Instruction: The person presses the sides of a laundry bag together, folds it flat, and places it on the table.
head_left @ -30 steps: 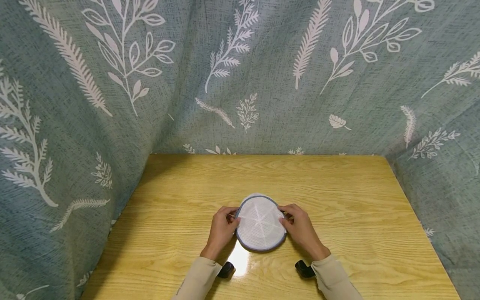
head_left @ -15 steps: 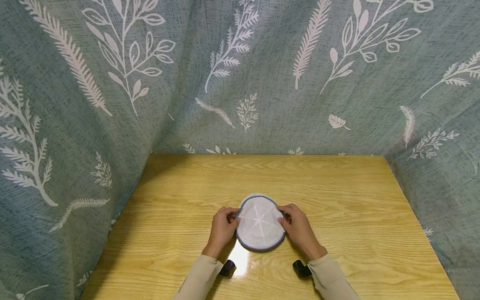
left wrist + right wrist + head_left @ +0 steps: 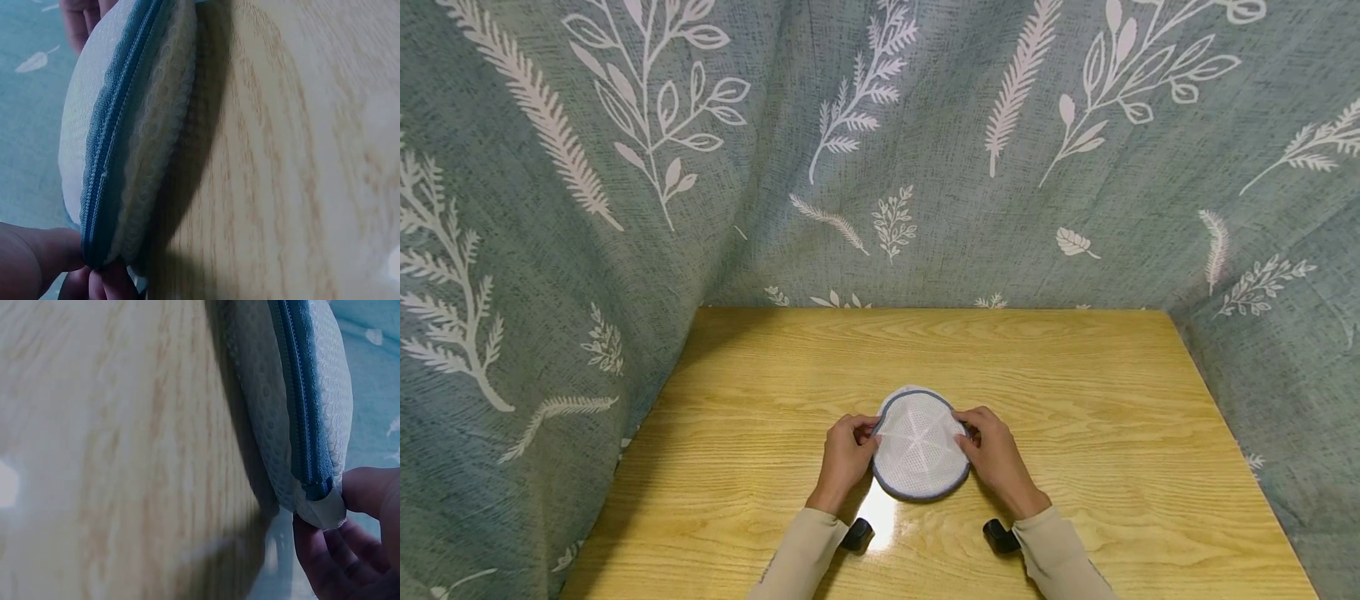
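Your left hand (image 3: pixel 846 454) and right hand (image 3: pixel 998 452) pinch opposite edges of the zippered mesh laundry bag (image 3: pixel 919 448) over the wooden table (image 3: pixel 1075 375), seemingly steadying it, so the next move likely needs even grip.

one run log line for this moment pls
left hand: pinches white mesh bag at left edge | right hand: pinches right edge | blue zipper: near edge, looks closed | below: wooden table
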The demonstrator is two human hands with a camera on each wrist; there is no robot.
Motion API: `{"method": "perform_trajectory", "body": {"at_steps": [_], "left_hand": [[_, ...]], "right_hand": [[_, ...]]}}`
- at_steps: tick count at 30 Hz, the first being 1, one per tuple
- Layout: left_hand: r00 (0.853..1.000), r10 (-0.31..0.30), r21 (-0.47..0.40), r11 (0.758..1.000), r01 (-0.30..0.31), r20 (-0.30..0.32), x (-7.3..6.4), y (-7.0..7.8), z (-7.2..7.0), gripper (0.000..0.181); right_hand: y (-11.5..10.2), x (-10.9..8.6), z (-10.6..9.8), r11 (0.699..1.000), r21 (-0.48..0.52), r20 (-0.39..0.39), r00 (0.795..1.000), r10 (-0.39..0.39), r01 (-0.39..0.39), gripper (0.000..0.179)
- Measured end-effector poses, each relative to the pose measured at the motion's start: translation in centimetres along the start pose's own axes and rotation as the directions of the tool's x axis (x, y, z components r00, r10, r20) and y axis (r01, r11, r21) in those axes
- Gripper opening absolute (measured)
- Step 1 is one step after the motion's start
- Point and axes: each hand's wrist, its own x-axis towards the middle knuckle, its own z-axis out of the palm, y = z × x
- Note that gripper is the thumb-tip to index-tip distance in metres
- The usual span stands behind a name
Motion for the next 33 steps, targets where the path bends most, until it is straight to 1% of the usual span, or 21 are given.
{"method": "perform_trajectory", "body": {"at_steps": [5,7,9,10,12,14,15,16,17,18,19,21,22,23,24,25,26,28,30,33], "left_hand": [[1.0,-0.003,0.004,1.0,0.003,-0.006,0.0,-0.1,0.0,0.024],[1.0,0.001,0.006,1.0,-0.001,-0.002,0.0,-0.1,0.0,0.025],[1.0,0.002,0.018,1.0,-0.002,0.005,-0.1,0.1,0.0,0.025],[1.0,0.004,0.029,1.0,-0.004,0.009,-0.2,0.2,0.0,0.025],[0.999,0.032,0.069,0.997,-0.033,0.011,-0.5,0.5,0.0,0.026],[0.996,0.082,0.125,0.989,-0.084,0.015,-0.9,0.8,-0.1,0.027],[0.992,0.126,0.158,0.979,-0.127,0.017,-1.2,1.0,-0.1,0.028],[0.984,0.177,0.2,0.963,-0.179,0.024,-1.4,1.1,-0.1,0.028],[0.972,0.232,0.241,0.942,-0.234,0.035,-1.6,1.2,-0.1,0.028],[0.954,0.294,0.279,0.913,-0.296,0.053,-1.7,1.4,-0.1,0.029],[0.934,0.35,0.32,0.878,-0.355,0.077,-1.9,1.5,-0.1,0.03],[0.884,0.447,0.384,0.799,-0.464,0.137,-2.1,1.6,-0.1,0.034],[0.86,0.48,0.409,0.76,-0.506,0.173,-2.2,1.7,-0.1,0.037],[0.839,0.503,0.422,0.727,-0.541,0.209,-2.3,1.8,-0.1,0.04],[0.82,0.518,0.434,0.698,-0.57,0.244,-2.4,1.9,-0.1,0.043],[0.807,0.522,0.44,0.678,-0.589,0.277,-2.4,1.9,-0.1,0.045],[0.796,0.522,0.447,0.66,-0.604,0.306,-2.5,2.0,-0.1,0.047],[0.787,0.506,0.464,0.636,-0.617,0.352,-2.6,2.1,-0.1,0.05],[0.785,0.488,0.481,0.621,-0.619,0.381,-2.7,2.1,-0.1,0.051],[0.784,0.472,0.515,0.592,-0.62,0.403,-2.8,2.0,0.0,0.053]], "right_hand": [[-0.1,0.0,0.0,1.0,-0.014,0.002,1.0,-0.009,0.009,0.033],[-0.2,-0.1,-0.1,0.999,-0.03,0.001,1.0,-0.013,0.013,0.033],[-0.4,-0.2,-0.2,0.998,-0.059,-0.008,0.999,-0.034,0.033,0.034],[-0.5,-0.2,-0.2,0.996,-0.079,-0.016,0.999,-0.052,0.05,0.035],[-0.6,-0.4,-0.3,0.986,-0.124,-0.037,0.993,-0.113,0.107,0.037],[-0.7,-0.5,-0.5,0.97,-0.163,-0.049,0.981,-0.189,0.179,0.039],[-0.8,-0.6,-0.6,0.959,-0.18,-0.05,0.972,-0.231,0.219,0.04],[-0.8,-0.6,-0.7,0.948,-0.193,-0.044,0.963,-0.268,0.255,0.041],[-0.9,-0.7,-0.7,0.935,-0.203,-0.034,0.952,-0.304,0.291,0.042],[-0.9,-0.8,-0.8,0.921,-0.209,-0.02,0.94,-0.34,0.329,0.043],[-1.0,-0.8,-0.9,0.908,-0.216,-0.002,0.93,-0.367,0.358,0.044],[-1.1,-0.9,-1.0,0.883,-0.219,0.034,0.908,-0.419,0.415,0.047],[-1.1,-0.9,-1.0,0.872,-0.22,0.054,0.898,-0.436,0.437,0.049],[-1.1,-0.9,-1.0,0.861,-0.22,0.072,0.888,-0.454,0.458,0.051],[-1.2,-0.9,-1.0,0.852,-0.223,0.09,0.88,-0.466,0.474,0.053],[-1.2,-0.9,-0.9,0.845,-0.225,0.108,0.874,-0.473,0.485,0.055],[-1.2,-1.0,-0.9,0.838,-0.227,0.123,0.868,-0.481,0.496,0.058],[-1.2,-1.1,-0.8,0.824,-0.247,0.15,0.86,-0.487,0.51,0.062],[-1.3,-1.2,-0.6,0.812,-0.266,0.173,0.854,-0.491,0.52,0.066],[-1.4,-1.5,-0.4,0.802,-0.292,0.214,0.853,-0.476,0.521,0.07]]}}
